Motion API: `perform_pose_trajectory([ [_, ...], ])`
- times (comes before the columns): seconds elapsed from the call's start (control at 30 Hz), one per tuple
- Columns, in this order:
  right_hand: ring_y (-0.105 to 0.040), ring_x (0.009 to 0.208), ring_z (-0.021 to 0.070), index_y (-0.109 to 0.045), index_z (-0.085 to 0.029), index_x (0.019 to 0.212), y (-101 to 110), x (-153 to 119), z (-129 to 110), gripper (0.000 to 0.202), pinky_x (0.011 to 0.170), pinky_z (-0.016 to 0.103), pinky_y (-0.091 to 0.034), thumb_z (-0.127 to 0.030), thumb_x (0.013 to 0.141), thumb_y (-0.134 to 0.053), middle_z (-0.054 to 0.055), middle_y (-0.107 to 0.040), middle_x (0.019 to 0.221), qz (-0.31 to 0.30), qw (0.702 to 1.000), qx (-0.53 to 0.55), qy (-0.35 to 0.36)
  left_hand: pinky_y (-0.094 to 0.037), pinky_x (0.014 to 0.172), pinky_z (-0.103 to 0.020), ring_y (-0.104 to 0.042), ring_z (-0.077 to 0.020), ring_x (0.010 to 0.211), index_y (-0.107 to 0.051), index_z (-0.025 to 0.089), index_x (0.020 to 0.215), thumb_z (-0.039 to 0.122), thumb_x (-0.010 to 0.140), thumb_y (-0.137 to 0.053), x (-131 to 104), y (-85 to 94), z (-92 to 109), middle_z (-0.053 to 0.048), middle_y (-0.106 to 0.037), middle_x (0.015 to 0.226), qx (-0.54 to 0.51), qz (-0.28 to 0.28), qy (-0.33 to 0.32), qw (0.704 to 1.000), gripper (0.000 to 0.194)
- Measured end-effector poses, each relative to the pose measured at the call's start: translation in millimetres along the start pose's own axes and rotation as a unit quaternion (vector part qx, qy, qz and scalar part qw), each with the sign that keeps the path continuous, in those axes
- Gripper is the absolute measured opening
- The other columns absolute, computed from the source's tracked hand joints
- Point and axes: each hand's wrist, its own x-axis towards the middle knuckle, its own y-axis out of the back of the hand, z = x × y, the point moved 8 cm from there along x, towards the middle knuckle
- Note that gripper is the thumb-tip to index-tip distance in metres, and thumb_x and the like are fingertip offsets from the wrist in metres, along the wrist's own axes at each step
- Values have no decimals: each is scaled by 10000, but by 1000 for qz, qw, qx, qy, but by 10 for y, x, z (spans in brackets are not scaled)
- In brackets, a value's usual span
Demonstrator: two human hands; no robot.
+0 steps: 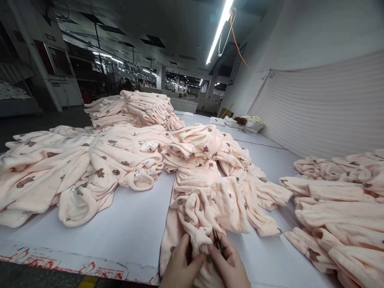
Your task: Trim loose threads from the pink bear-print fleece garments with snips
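Pale pink fleece garments with small brown bear prints lie heaped on a white table. At the bottom centre, my left hand [182, 262] pinches the edge of one pink garment [199, 236]. My right hand [229, 262] grips the same cloth between thumb and fingers, close beside my left hand. Small dark thread snips [216, 240] sit in my right hand, their tips pointing up and away over the fabric. The fingers partly hide the pinched cloth and the handles of the snips. Behind my hands, folded layers of the pile [196, 176] rise.
More pink garments [120, 152] spread over the left of the table [132, 216], with a tall stack [144, 108] behind. Another pile [354, 212] lies at the right. Whitish cloth bundles [252, 123] rest at the far end, beside a striped sheet [324, 108] along the wall.
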Motion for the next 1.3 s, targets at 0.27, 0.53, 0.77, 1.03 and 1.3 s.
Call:
perform_pose_trajectory([
  [0.27, -650, 782, 153, -606, -262, 948, 96, -95, -312, 319, 699, 222, -522, -91, 711, -477, 18, -614, 978, -52, 893, -428, 128, -343, 588, -218, -458, -135, 635, -490, 201, 775, 216, 789, -451, -22, 154, 133, 31, -489, 690, 85, 13, -99, 991, 45],
  [0.53, -674, 716, 191, -590, -286, 1057, -63, -227, -564, 260, 616, 267, -506, -402, 946, -385, 20, -697, 959, -11, 783, -575, 237, -330, 625, -241, -440, -148, 661, -436, 215, 758, 173, 778, -405, -29, 167, 150, 34, -437, 701, 142, 17, -116, 983, 55],
  [0.77, -647, 672, 202, -609, -255, 995, -208, -215, -613, 472, 575, 313, -434, -435, 993, -173, 41, -700, 895, 13, 719, -636, 280, -314, 615, -245, -402, -145, 652, -359, 226, 701, 103, 731, -381, -60, 204, 172, 39, -375, 682, 147, 25, -144, 978, 129],
  [1.03, -656, 669, 199, -621, -252, 975, -230, -184, -671, 243, 578, 292, -432, -294, 952, -383, 36, -705, 860, -31, 698, -654, 290, -330, 602, -240, -424, -147, 645, -416, 219, 705, 117, 736, -401, -52, 201, 164, 29, -416, 682, 138, 23, -145, 979, 108],
  [1.3, -660, 660, 170, -586, -263, 932, 23, -60, -381, 228, 579, 242, -489, -171, 771, -454, -15, -687, 814, 13, 844, -510, 162, -432, 735, -254, -571, -182, 789, -550, 202, 1076, 341, 788, -582, -53, 237, 106, -32, -620, 877, -28, 46, -79, 995, 321],
])
